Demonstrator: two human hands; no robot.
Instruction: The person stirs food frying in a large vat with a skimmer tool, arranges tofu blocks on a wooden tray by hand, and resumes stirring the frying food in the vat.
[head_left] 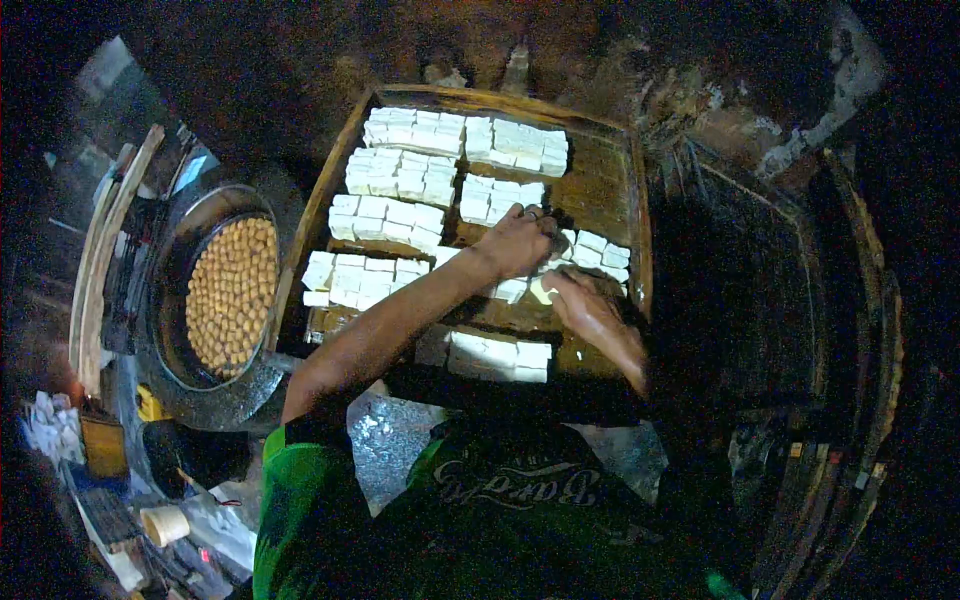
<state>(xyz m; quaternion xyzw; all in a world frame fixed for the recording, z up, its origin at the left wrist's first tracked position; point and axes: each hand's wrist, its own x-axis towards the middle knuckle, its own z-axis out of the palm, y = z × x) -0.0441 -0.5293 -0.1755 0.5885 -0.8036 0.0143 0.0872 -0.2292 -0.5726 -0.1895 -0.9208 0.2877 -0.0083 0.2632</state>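
White cut blocks that look like tofu (400, 177) stand in rows on a wooden tray (604, 180) in front of me. My left hand (520, 242) reaches over the middle of the tray, its fingers bent down onto the blocks there; what lies under them is mostly hidden. Close to it on the right, my right hand (588, 303) is closed around a small pale yellow flat thing (543, 290), whose kind I cannot make out. Just beyond the right hand sits another group of tofu blocks (596, 252). A shorter row (500, 357) lies near the front edge.
To the left is a large round pan (165, 290) full of small golden-brown pieces (232, 297). Wooden planks (115, 260) stand beyond it. A pale cup-like container (166, 525) sits at lower left. The right side is dark, with a wooden frame (800, 290).
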